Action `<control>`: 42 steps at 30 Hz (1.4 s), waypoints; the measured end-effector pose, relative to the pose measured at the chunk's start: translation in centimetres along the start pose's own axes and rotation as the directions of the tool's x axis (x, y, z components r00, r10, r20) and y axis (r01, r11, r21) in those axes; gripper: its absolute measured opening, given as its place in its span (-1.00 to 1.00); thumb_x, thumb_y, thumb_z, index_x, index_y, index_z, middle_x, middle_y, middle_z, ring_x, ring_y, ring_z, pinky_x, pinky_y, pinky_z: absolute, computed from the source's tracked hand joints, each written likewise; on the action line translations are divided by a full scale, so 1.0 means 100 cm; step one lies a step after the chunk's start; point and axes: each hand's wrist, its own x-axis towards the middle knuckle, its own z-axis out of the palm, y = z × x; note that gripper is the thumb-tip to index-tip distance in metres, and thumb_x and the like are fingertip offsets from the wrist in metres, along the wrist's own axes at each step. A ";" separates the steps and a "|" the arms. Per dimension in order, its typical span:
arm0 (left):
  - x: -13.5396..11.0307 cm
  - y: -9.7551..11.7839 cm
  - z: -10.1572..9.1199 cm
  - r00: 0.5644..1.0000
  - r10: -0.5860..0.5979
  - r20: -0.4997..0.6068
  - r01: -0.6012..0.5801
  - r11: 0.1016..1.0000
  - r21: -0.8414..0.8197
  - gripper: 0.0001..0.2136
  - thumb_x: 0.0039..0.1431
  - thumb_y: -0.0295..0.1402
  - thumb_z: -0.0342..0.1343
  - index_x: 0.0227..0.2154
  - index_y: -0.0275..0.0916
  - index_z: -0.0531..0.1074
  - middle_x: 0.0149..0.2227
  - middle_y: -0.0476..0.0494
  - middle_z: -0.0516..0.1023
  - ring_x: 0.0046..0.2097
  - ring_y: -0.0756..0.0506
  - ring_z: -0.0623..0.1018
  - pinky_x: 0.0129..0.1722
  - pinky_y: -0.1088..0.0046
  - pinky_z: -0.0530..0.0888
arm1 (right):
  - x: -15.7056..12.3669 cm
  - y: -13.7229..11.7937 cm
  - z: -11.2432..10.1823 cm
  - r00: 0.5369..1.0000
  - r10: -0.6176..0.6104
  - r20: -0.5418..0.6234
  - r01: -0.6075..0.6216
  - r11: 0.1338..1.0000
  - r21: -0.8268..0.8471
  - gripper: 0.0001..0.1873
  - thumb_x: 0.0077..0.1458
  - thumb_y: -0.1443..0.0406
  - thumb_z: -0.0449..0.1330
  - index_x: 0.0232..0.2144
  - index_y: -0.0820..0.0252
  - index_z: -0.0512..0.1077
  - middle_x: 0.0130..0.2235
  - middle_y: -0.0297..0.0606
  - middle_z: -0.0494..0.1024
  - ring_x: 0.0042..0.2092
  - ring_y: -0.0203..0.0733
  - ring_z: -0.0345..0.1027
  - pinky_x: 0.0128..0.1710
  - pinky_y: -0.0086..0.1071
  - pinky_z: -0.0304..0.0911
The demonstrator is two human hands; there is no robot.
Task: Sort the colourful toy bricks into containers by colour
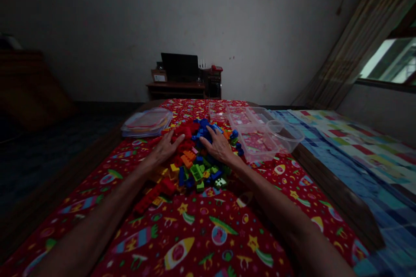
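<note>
A heap of toy building bricks [196, 172] in red, blue, green, yellow and orange lies on a red patterned cloth [208, 242]. At the heap's left side my left hand [165, 148] is open, thumb and fingers apart, touching or just over the red bricks [187, 129]. My right hand [219, 144] reaches over the blue bricks [202, 126], its fingers spread. No brick shows in the grasp of either hand. A row of joined red bricks [150, 198] lies near my left wrist.
Stacked clear lids [147, 121] sit at the back left. Clear plastic boxes [256, 138] and a round clear container [287, 136] stand to the right. Beyond the table's right edge is a bed with checked covers [344, 164]. A monitor [180, 67] stands by the far wall.
</note>
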 end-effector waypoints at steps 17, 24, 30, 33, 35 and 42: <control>-0.002 0.030 -0.027 0.970 0.241 0.040 -0.239 0.969 -0.059 -0.38 0.17 0.04 -0.19 0.14 -0.30 0.26 0.20 -0.29 0.30 0.22 -0.22 0.28 0.22 0.13 0.20 | 0.037 -0.027 -0.035 0.979 -0.205 0.017 0.194 0.945 0.263 -0.57 0.26 0.15 -0.03 0.07 0.22 0.38 0.05 -0.15 0.48 0.08 -0.17 0.33 0.09 -0.30 0.16; -0.088 -0.041 -0.060 0.961 0.121 0.247 -0.169 0.969 0.183 -0.22 0.07 0.19 -0.12 0.27 -0.17 0.08 0.34 -0.30 0.02 0.30 -0.38 0.12 0.18 -0.01 0.21 | 0.055 0.015 -0.039 0.980 0.078 0.182 -0.072 0.997 -0.040 -0.44 0.29 0.07 -0.10 0.16 0.32 0.26 0.09 0.02 0.42 0.13 0.01 0.28 0.10 -0.19 0.13; -0.123 -0.052 -0.039 0.938 0.080 0.336 -0.159 0.964 0.212 0.05 -0.20 0.15 0.19 0.32 -0.13 -0.13 0.36 -0.37 -0.13 0.32 -0.49 -0.05 0.17 -0.09 0.18 | 0.038 0.008 -0.006 0.940 0.172 0.295 -0.085 0.954 -0.287 -0.28 0.20 -0.15 -0.22 0.20 0.15 0.18 0.13 0.07 0.34 0.15 0.16 0.21 0.07 -0.03 0.11; -0.112 -0.033 -0.021 0.955 0.173 0.239 -0.211 0.967 0.143 0.01 -0.14 0.04 0.23 0.32 -0.07 -0.19 0.37 -0.33 -0.21 0.33 -0.47 -0.06 0.17 -0.09 0.17 | 0.034 -0.002 -0.001 0.941 0.114 0.318 -0.027 0.963 -0.267 -0.30 0.22 -0.14 -0.25 0.12 0.17 0.27 0.05 0.03 0.42 0.09 0.09 0.28 0.04 -0.13 0.15; -0.101 -0.020 -0.012 0.959 0.252 0.133 -0.266 0.958 0.106 0.01 -0.15 -0.03 0.26 0.32 -0.06 -0.18 0.37 -0.33 -0.22 0.33 -0.46 -0.06 0.18 -0.12 0.13 | 0.033 -0.007 -0.002 0.938 0.064 0.340 0.016 0.973 -0.229 -0.30 0.24 -0.11 -0.27 0.03 0.24 0.34 -0.02 0.04 0.48 0.05 0.06 0.33 0.02 -0.19 0.16; -0.048 0.009 -0.003 0.941 0.339 0.020 -0.339 0.940 0.020 -0.13 -0.09 -0.13 0.27 0.27 -0.15 -0.01 0.33 -0.36 -0.07 0.31 -0.39 0.05 0.22 -0.05 0.13 | 0.033 -0.030 -0.026 0.937 -0.025 0.348 0.037 0.999 -0.030 -0.36 0.33 0.04 -0.32 -0.21 0.31 0.44 -0.21 -0.07 0.55 -0.15 -0.09 0.42 -0.17 -0.37 0.21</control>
